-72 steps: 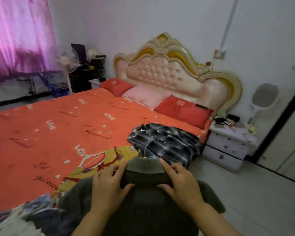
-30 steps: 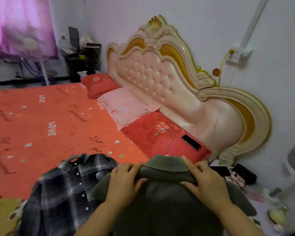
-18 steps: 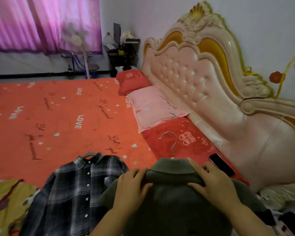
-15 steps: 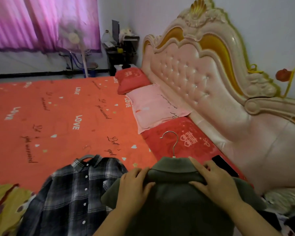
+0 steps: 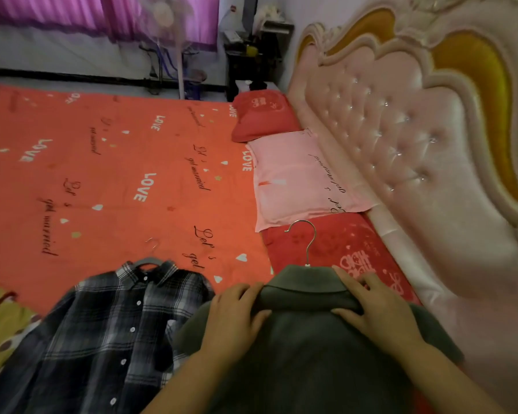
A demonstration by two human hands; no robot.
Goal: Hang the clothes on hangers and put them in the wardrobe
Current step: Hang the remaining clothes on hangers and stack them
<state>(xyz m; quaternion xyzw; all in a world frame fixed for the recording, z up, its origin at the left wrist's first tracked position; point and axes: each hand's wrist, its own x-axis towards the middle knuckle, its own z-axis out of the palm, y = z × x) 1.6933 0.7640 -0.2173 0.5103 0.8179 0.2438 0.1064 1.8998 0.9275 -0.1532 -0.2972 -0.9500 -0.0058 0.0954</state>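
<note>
An olive-green collared shirt (image 5: 311,354) hangs on a hanger whose metal hook (image 5: 308,243) sticks out above the collar, over the near red pillow (image 5: 356,252). My left hand (image 5: 237,312) holds the collar's left side and my right hand (image 5: 377,309) holds its right side, each with fingers above the fold and thumb below. Left of it a dark plaid button shirt (image 5: 111,339) lies flat on the orange bedspread (image 5: 102,180), on a grey hanger (image 5: 146,260). No wardrobe is in view.
A pink pillow (image 5: 299,177) and a far red pillow (image 5: 263,118) lie along the padded headboard (image 5: 401,138). A yellow garment (image 5: 0,324) lies at the left edge. Beyond the bed stand a fan (image 5: 178,55) and a dark shelf unit (image 5: 251,55).
I have moved along the bed towards the headboard with the green shirt in both hands. It now lies over the near red pillow, and the phone seen there is hidden.
</note>
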